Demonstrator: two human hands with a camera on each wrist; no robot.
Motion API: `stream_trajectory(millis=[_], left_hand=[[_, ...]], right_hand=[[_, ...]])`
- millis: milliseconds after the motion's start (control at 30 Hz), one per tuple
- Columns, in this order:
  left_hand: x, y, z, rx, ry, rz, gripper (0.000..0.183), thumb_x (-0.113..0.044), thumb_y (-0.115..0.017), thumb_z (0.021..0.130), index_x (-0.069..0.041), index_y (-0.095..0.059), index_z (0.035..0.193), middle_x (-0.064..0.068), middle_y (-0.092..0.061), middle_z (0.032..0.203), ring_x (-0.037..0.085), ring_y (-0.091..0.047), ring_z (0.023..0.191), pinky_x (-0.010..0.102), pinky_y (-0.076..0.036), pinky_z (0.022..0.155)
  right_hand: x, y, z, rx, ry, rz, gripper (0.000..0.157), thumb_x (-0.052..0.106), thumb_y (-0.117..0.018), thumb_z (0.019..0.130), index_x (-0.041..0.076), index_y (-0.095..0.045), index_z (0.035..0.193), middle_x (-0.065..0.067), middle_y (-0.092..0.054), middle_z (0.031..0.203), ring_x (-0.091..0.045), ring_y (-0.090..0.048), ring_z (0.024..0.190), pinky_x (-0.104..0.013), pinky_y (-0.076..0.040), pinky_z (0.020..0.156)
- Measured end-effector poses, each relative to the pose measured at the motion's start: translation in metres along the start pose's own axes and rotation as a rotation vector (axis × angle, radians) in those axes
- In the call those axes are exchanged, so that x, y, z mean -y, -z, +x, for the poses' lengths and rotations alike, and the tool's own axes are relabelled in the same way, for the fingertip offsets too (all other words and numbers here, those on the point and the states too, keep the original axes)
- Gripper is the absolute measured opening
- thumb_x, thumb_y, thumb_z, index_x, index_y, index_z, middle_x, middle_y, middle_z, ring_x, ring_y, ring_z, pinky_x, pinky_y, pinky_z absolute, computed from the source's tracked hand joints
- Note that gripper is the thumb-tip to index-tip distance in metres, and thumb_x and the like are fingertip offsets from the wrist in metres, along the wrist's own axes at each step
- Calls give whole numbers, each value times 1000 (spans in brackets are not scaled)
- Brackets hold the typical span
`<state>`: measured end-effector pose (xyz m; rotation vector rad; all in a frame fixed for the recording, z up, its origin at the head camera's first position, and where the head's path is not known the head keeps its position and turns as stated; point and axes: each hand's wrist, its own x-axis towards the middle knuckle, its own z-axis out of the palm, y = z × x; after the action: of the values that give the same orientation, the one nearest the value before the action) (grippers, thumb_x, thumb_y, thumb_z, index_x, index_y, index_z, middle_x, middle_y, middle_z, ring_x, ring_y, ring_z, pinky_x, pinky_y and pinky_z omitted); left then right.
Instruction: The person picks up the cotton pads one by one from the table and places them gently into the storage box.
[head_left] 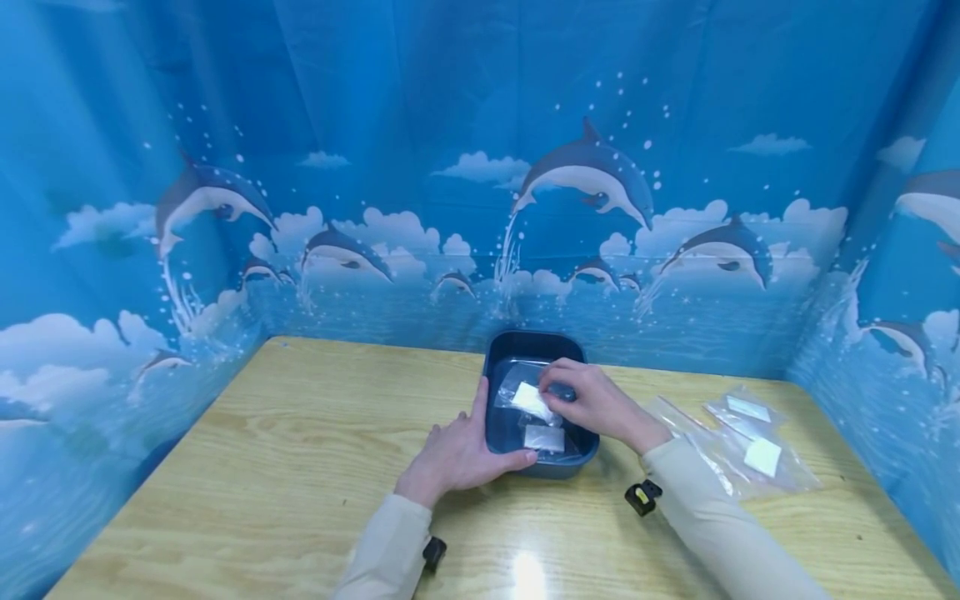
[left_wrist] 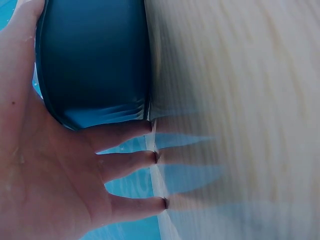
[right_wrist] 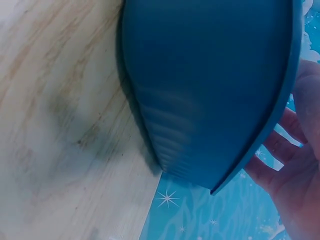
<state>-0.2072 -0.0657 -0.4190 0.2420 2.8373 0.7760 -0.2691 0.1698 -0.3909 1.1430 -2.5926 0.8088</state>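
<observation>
A dark blue rectangular bin [head_left: 542, 470] stands on the wooden table with clear plastic bags inside. One clear plastic bag [head_left: 509, 392] carries a white rectangle; nearer the front lies another bag with a pale rectangle [head_left: 543, 438]. My left hand [head_left: 463, 450] rests against the bin's front left corner, thumb at the front rim and fingers straight along the side; the left wrist view shows them spread. Over the bin's right side, my right hand [head_left: 592, 401] reaches in and pinches the edge of the bag with the white rectangle. The right wrist view hides its fingertips behind the bin wall.
To the right of the bin, several clear zip bags [head_left: 712, 450] with white labels lie overlapping on the table [head_left: 315, 450]. A blue dolphin-print curtain [head_left: 420, 167] encloses the back and sides. Dark wrist cameras sit on both sleeves.
</observation>
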Motion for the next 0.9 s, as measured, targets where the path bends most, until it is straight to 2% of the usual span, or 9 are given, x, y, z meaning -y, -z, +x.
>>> stream_trajectory(millis=[333,567,900], left_hand=[[1,0,0,-2,-13,-9,131,-87,-60,77,-20,8,166,29,-58,142,41,-60,130,68,-37,113],[0,0,-1,1,-8,-10,130,-87,-59,77,-20,8,166,29,-57,144,42,-59,131,68,-36,114],[1,0,-1,-4,-8,-1,131,-88,-59,76,-21,8,166,28,-57,145,43,-58,133,68,-36,115]], right_hand=[[-2,-1,-4,34,-55,-60,14,11,-73,94,13,-77,108,-3,-71,118,-22,-69,109,-42,-60,92],[0,4,-10,-15,-46,-64,18,15,-74,95,11,-77,112,-5,-71,120,-25,-69,111,-45,-60,92],[5,17,-26,-62,-60,-167,33,28,-75,95,17,-73,126,-10,-69,131,-32,-67,119,-52,-58,95]])
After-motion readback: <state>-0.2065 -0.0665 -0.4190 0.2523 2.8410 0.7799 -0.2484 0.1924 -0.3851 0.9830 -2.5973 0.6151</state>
